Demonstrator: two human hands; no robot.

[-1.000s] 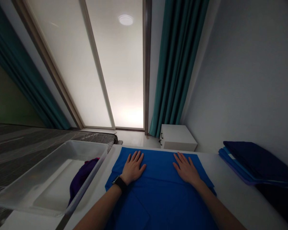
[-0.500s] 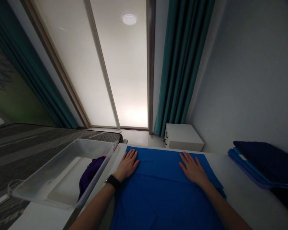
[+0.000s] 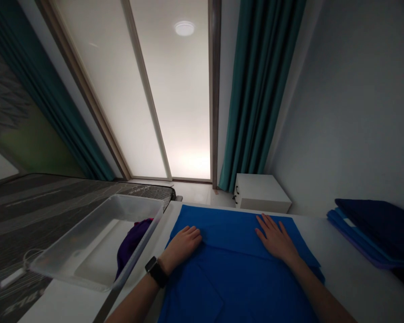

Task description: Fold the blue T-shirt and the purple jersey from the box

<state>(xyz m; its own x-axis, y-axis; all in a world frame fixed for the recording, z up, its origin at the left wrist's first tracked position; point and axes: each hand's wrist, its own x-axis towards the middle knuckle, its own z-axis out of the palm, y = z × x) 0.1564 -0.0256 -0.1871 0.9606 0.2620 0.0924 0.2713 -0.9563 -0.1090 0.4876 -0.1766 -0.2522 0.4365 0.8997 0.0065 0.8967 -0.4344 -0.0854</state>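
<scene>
A blue garment (image 3: 235, 278) lies spread in layers on the white table in front of me, with faint creases and a diagonal fold line. My left hand (image 3: 183, 246), a dark watch (image 3: 155, 271) on its wrist, rests on the garment's upper left part. Its fingers are bent and close together on the fabric, their tips hidden. On the upper right part my right hand (image 3: 276, 237) lies flat, fingers spread, pressing on the cloth and holding nothing. The near end of the garment runs out of view.
A clear plastic bin (image 3: 87, 242) with a purple cloth (image 3: 133, 242) inside stands at left, beside a grey mattress (image 3: 16, 215). Folded dark and blue clothes (image 3: 377, 229) are stacked on the table (image 3: 350, 287) at right. Beyond the table stands a white cabinet (image 3: 262, 190).
My left hand has moved slightly right and nearer to me, and its fingers have gone from flat to bent. My right hand stays flat on the garment. The view has shifted slightly.
</scene>
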